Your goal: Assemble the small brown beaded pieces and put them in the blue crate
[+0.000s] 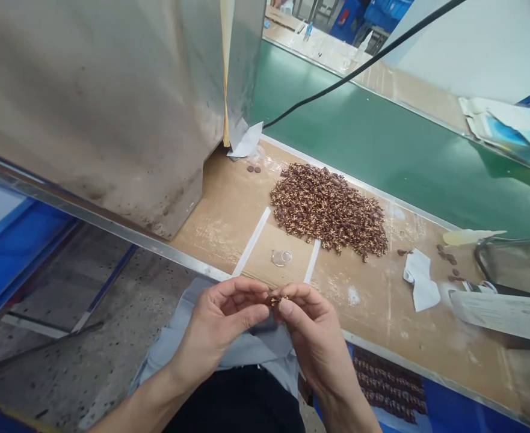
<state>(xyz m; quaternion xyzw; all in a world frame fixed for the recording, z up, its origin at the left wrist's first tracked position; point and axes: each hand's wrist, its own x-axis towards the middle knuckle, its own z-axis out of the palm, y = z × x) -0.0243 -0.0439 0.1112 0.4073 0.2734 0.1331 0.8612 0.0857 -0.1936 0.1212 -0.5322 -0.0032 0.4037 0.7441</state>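
Tiny brown-and-gold piece sits pinched between the fingertips of the left hand and right hand, held over the desk edge, near a heap of similar pieces.

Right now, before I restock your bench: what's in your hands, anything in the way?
Left hand, right hand pinching small brown-gold cluster. Brown-gold heap on bench ahead. Clear ring on cardboard pad beyond hands, untouched.

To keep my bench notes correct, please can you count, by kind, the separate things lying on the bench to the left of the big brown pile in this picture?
White tape strips: 2
Small brown discs: 2
Clear round ring: 1
Total: 5
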